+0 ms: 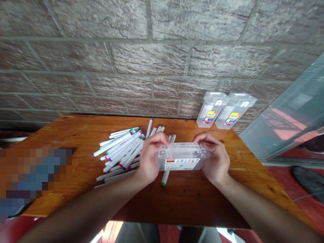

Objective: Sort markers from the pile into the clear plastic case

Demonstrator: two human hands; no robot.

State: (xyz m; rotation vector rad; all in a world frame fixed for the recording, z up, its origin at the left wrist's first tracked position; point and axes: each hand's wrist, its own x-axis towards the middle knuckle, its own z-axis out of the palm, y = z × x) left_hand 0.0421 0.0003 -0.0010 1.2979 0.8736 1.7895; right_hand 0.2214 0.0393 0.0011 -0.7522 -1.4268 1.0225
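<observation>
A clear plastic marker case (pixel 181 156) with a white label on its front is held just above the wooden table (pixel 63 135). My left hand (pixel 150 158) grips its left end, fingers curled over the top edge. My right hand (pixel 214 157) grips its right end in the same way. A pile of several white markers (pixel 121 148) with coloured caps lies on the table just left of and behind the case. One marker with a green cap (pixel 165 177) sticks out below the case.
Two more clear marker cases (pixel 210 109) (pixel 234 111) stand leaning against the brick wall at the back right. A glass panel (pixel 291 114) rises to the right of the table. A blurred-out patch covers the table's left front.
</observation>
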